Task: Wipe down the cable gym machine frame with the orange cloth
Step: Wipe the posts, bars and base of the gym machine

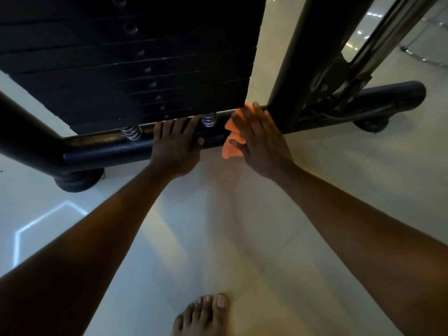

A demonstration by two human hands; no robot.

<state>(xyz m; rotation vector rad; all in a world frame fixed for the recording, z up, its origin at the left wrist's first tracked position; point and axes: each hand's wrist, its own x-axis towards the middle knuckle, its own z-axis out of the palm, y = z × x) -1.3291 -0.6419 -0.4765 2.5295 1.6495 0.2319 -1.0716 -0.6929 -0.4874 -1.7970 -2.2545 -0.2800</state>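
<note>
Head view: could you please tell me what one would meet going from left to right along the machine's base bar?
Left foot → left spring → left hand → right spring → orange cloth → right hand → upright post → right foot.

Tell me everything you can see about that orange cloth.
The orange cloth is a small, soft-looking rag, crumpled and folded, plain bright orange. It lies against the black base bar of the frame, just right of the weight stack, one corner hanging below the bar. The right hand lies flat over it with straight fingers, covering much of it. The left hand rests on the bar beside it, not touching it.
</note>
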